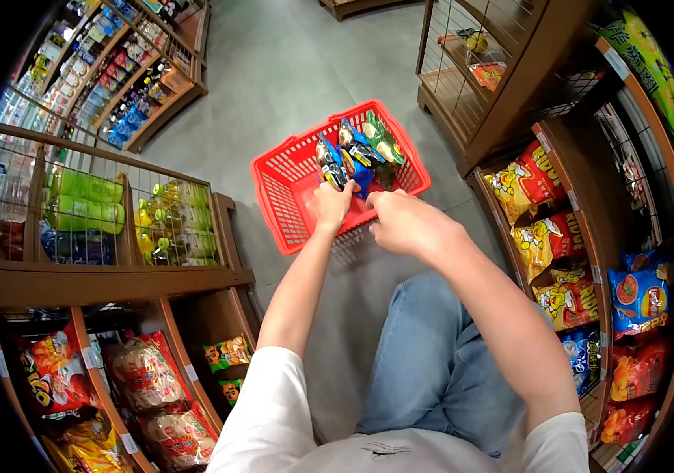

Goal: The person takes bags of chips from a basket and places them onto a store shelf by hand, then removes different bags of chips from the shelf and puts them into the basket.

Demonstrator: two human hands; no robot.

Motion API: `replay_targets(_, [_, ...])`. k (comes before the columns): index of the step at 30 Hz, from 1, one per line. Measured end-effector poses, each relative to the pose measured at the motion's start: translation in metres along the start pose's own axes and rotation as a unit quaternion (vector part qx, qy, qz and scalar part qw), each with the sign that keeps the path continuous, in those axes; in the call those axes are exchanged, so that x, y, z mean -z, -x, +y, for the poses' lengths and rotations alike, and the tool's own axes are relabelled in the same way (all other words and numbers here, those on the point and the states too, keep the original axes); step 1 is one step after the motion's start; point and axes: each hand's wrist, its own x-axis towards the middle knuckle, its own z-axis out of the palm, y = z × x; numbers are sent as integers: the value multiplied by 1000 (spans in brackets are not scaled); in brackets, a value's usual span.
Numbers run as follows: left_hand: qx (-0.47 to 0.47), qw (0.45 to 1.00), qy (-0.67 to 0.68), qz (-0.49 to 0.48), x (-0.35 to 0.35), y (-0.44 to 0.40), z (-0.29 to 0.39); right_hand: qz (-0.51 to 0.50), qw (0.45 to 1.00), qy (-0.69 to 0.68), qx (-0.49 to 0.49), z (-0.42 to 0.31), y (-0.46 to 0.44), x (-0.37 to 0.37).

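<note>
A red plastic shopping basket [283, 206] stands on the grey floor in front of me, with several snack bags inside. My left hand [332, 205] reaches over its near rim, fingers closed on the near end of a black-and-blue snack bag [327, 162]. My right hand [412, 222] is at the near rim, its fingers curled; what they grip, if anything, is hidden. Beyond it are another blue-and-black snack bag [357, 143] and a green snack bag [384, 140], leaning at the basket's right side.
Shelves with red-and-yellow chip bags [538, 181] and a blue chip bag [638, 299] line my right. On my left are a rack of green bottles [85, 203] and bins with packaged bread [148, 374]. A drink shelf [156, 114] stands at the far left. Grey floor [297, 63] runs ahead between them.
</note>
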Motion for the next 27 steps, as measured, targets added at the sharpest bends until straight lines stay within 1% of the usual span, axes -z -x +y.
replay_targets(3, [-7, 998, 0, 63, -24, -12, -17, -31, 999, 14, -19, -1, 2, 1])
replay_targets(4, [4, 997, -25, 77, -28, -16, -20, -35, 999, 17, -23, -1, 4, 0])
replay_targets(6, [10, 996, -50, 73, -29, -18, -27, -27, 999, 15, -21, -2, 6, -2])
replay_targets(8, [-4, 996, -15, 83, -23, -16, -35, -26, 999, 26, -19, 2, 11, -3])
replay_targets(12, [2, 991, 81, 107, -17, -25, -54, -26, 999, 45, -12, 2, 12, -4])
replay_targets(13, [-6, 987, 93, 130, -6, -20, -47, -28, 998, 48, -14, 1, 13, -4])
replay_targets(14, [11, 984, 148, 98, 5, -14, -40, -36, 998, 46, -23, -3, 15, -3])
replay_targets(16, [-9, 974, 185, 131, 12, -18, -37, -45, 998, 40, -29, -7, 15, -2])
replay_targets(17, [-14, 963, 235, 133, 14, -17, -36, -40, 998, 40, -31, -6, 16, -2])
replay_targets(18, [-14, 963, 232, 133, 24, -9, -27, -36, 998, 40, -32, -6, 17, -3])
replay_targets(19, [-20, 952, 281, 122, 34, -2, -19, -35, 998, 40, -31, -4, 17, -4])
replay_targets(20, [-27, 938, 329, 110, 44, 5, -9, 23, 999, 33, -16, 0, 15, -7])
replay_targets(21, [-43, 930, 349, 108, 53, 14, 1, 79, 997, 26, -2, 3, 15, -10])
replay_targets(22, [-43, 930, 349, 109, 64, 26, 12, 79, 997, 26, -2, 3, 15, -9])
replay_targets(25, [-80, 905, 410, 82, 95, 64, 44, 175, 984, -15, -7, 4, 12, -7])
replay_targets(26, [-83, 905, 409, 82, 102, 74, 52, 177, 984, -17, -8, 5, 11, -6])
replay_targets(27, [-102, 894, 429, 77, 109, 83, 62, 202, 979, -39, 14, 6, 9, -5])
